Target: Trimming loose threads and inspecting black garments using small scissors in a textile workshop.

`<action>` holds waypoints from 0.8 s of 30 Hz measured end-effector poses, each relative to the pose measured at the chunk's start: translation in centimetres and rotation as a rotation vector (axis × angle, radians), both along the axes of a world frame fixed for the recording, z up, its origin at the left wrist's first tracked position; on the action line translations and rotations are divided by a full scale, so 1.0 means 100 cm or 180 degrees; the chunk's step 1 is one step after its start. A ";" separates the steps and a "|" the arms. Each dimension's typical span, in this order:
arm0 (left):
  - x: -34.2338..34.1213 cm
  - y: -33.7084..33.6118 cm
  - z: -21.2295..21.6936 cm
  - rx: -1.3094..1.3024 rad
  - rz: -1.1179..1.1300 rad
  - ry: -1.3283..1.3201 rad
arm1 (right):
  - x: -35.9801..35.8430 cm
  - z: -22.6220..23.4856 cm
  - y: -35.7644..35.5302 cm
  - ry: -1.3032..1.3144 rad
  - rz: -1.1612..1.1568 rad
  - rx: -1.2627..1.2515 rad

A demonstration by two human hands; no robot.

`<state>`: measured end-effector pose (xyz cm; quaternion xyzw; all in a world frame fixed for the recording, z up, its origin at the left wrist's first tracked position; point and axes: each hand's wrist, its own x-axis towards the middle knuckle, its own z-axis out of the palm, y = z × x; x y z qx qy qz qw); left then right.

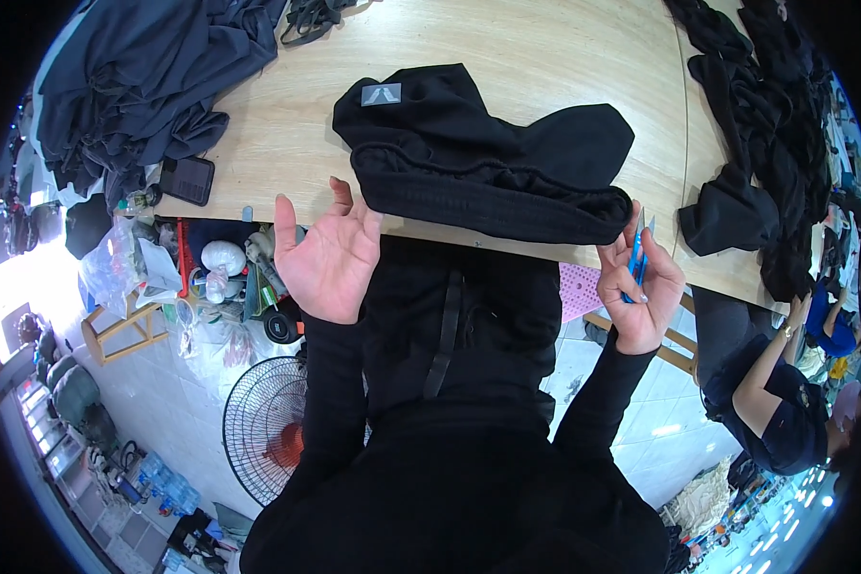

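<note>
A pair of black shorts (536, 143) with a gathered elastic waistband lies across the near edge of the table, the waistband toward me and a small grey patch on its far left part. My left hand (333, 256) is palm up and open at the left end of the waistband, its fingers spread. Whether its fingertips touch the cloth I cannot tell. At the waistband's right end, my right hand (641, 287) is closed around blue thread snips (635, 251), their blades pointing away from me. Its fingertips reach up beside the band, partly hidden.
Dark blue garments (153, 77) are heaped at the table's far left, with a phone (187, 180) beside them. More black garments (737, 182) lie at the right. A fan (268, 421) stands at my left below the table; a co-worker (775, 402) sits at the right.
</note>
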<state>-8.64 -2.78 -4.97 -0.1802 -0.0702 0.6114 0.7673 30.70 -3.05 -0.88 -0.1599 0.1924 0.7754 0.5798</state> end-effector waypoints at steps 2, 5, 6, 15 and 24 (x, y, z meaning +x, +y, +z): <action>0.000 -0.002 0.000 0.0051 0.0042 0.0433 | -0.006 0.009 0.000 -0.0342 0.0170 -0.0080; 0.009 -0.002 0.013 0.0025 0.0057 0.0990 | -0.001 -0.001 -0.006 -0.0527 0.0483 0.0702; 0.010 -0.001 0.017 0.0021 0.0066 0.0999 | -0.011 0.008 -0.006 -0.0850 0.0313 0.0356; 0.026 -0.004 0.020 0.0423 0.0331 0.2578 | -0.032 0.020 -0.006 -0.1900 0.0600 0.0947; 0.077 0.027 0.079 0.1848 0.0836 0.7782 | -0.063 0.034 -0.002 -0.3722 0.1239 0.0968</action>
